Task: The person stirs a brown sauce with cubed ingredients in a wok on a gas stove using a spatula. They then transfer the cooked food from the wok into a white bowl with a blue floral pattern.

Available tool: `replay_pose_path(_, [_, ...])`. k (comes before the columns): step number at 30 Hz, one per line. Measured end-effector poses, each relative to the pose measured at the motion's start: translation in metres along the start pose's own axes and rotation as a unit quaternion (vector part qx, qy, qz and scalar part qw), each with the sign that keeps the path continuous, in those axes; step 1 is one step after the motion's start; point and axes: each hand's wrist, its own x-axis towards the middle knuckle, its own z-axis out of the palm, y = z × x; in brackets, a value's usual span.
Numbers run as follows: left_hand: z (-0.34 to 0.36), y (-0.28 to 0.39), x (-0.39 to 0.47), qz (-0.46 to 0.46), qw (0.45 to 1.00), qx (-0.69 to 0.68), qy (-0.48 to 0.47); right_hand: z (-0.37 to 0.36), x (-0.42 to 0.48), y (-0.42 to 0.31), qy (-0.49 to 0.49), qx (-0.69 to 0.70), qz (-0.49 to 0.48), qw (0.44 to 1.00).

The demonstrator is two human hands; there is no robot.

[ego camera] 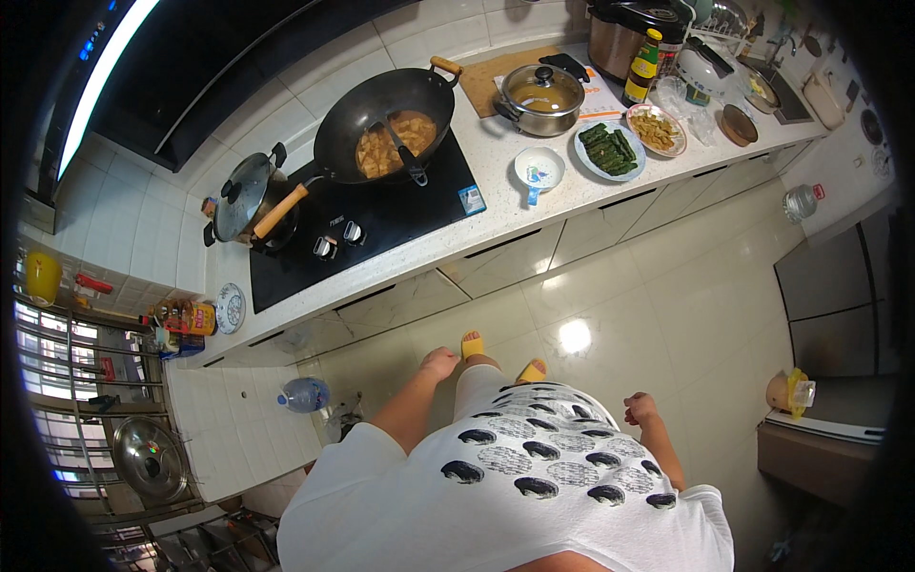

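My left hand (441, 363) hangs low with curled fingers, above the tiled floor in front of the cabinets. My right hand (638, 407) is also curled, out beside the printed white shirt (529, 465). Neither appears to hold or touch anything. Beyond them, a black wok (343, 132) sits on the glass cooktop (422, 222), with chunks of food in reddish sauce (372, 156) inside. A spatula (409, 161) rests in it, handle towards me. Left of the wok stands a glass-lidded pot (243, 204), partly behind the wok's wooden handle (280, 211).
On the counter are a lidded steel pot (543, 118), a blue-handled bowl (540, 170), plates of green vegetables (607, 149) and yellowish food (654, 131), and a sauce bottle (641, 69). Water jugs (306, 395) stand on the floor at both sides. Cooking oil (187, 317) stands at the left corner.
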Motion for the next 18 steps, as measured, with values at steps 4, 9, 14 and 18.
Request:
replay_pose_path(4, [-0.003, -0.001, -0.001, 0.000, 1.000, 0.003, 0.001, 0.001, -0.001, -0.001, 0.007, -0.001, -0.001, 1.000])
replay_pose_path(9, [-0.007, -0.001, -0.004, -0.004, 1.000, -0.007, -0.001, 0.001, 0.001, -0.005, 0.004, -0.002, -0.006, 1.000])
replay_pose_path(14, [-0.008, -0.001, -0.005, -0.015, 1.000, -0.014, -0.004, 0.002, 0.000, -0.010, 0.005, 0.002, -0.010, 1.000])
replay_pose_path(18, [-0.005, -0.006, -0.005, -0.002, 1.000, -0.002, -0.009, 0.005, 0.005, -0.005, -0.001, -0.006, -0.010, 1.000])
